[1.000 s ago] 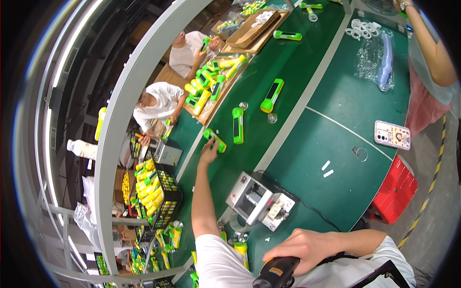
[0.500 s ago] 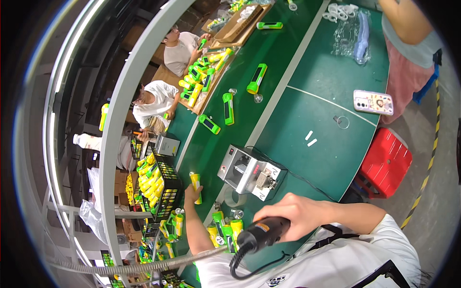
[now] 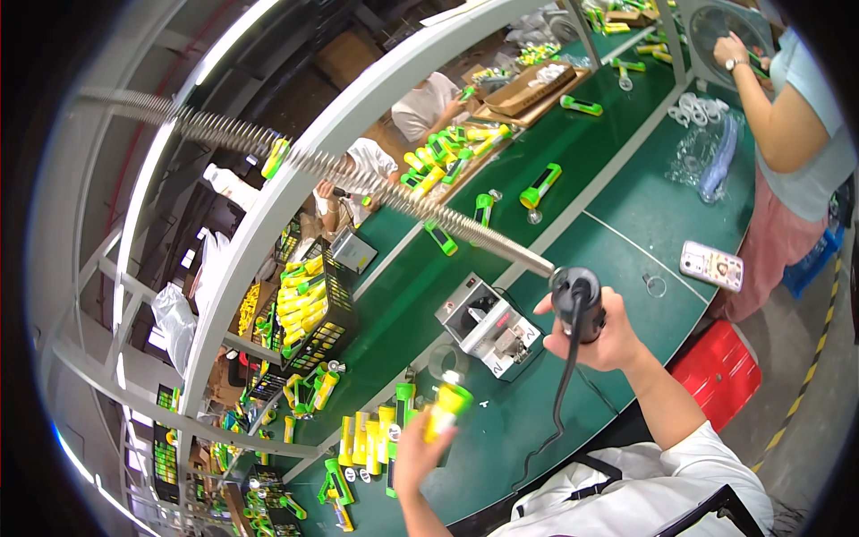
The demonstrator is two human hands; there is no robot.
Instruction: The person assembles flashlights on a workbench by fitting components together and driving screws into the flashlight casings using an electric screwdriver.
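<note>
My right hand (image 3: 616,336) is wrapped around a black electric screwdriver (image 3: 577,304), which hangs from a long metal coil spring (image 3: 429,215) and trails a black cord. My left hand (image 3: 417,455) grips a yellow and green flashlight (image 3: 447,410), blurred by motion, with its clear round end turned up. Just left of that hand, several yellow and green flashlights (image 3: 360,438) lie in a row on the green table. Beyond my hands stands a small grey and white machine (image 3: 488,327), with a roll of clear tape (image 3: 446,360) beside it.
A black crate (image 3: 335,313) full of flashlights stands at the left. Loose flashlights (image 3: 540,186) lie on the green conveyor belt. A phone (image 3: 711,266) rests at the table's right edge, near a red stool (image 3: 720,376). Co-workers (image 3: 805,134) are around the line. A metal frame (image 3: 259,197) arches overhead.
My left hand has brought a flashlight from the belt back toward me. The right hand has raised the screwdriver and moved it right and farther away. The view has shifted.
</note>
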